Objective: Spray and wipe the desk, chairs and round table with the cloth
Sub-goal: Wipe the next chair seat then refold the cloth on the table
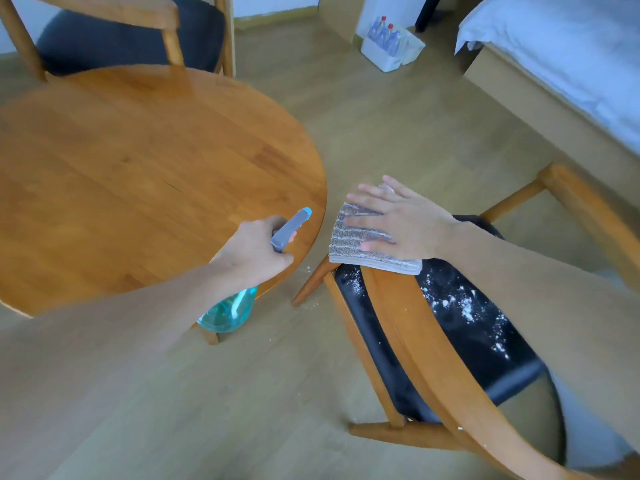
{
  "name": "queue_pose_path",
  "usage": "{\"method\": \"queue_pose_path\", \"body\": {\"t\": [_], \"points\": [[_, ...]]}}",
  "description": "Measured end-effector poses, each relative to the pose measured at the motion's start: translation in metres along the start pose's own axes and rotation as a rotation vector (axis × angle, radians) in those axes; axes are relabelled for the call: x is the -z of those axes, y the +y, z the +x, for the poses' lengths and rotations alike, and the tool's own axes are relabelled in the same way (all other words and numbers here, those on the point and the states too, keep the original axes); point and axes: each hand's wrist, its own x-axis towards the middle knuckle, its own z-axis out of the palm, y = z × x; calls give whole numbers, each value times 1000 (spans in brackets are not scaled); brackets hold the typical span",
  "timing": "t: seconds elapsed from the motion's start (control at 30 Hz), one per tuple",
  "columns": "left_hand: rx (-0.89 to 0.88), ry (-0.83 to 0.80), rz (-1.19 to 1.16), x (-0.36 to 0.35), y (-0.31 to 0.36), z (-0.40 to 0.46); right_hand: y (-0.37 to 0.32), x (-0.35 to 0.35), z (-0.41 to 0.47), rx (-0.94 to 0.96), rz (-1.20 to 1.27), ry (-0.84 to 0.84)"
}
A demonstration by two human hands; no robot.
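While unlabelled (bottle (228,311)), hands busy.

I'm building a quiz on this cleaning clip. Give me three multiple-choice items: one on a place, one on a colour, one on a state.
1. Where does the cloth lie?
A. on the round table
B. on the near chair's wooden backrest
C. on the floor

2. What colour is the liquid in the spray bottle?
A. teal
B. red
C. yellow

3. What is the state of the near chair's dark seat?
A. wiped clean
B. strewn with white powder
C. covered by a towel

Answers: 1 B, the right hand presses the cloth flat on the backrest, beside the round table. 2 A, the bottle gripped by the left hand shows teal. 3 B, white specks dot the seat.
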Motion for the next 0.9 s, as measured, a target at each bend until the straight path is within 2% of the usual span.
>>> {"method": "queue_pose_path", "body": {"t": [0.1,0.23,0.4,0.57,0.73,0.9], "points": [[12,12,4,-4,4,3,-3,-12,5,19,87,72],[53,57,-22,-15,9,4,0,-29,18,32,154,248],[145,169,-54,-26,12,-4,9,-25,38,30,120,289],[256,327,-116,-34,15,-16,9,-34,42,288,2,450],[356,390,-168,-52,19,-26,3,-40,45,243,15,486],[338,429,-129,-69,24,-35,3,-45,46,251,-27,505]]}}
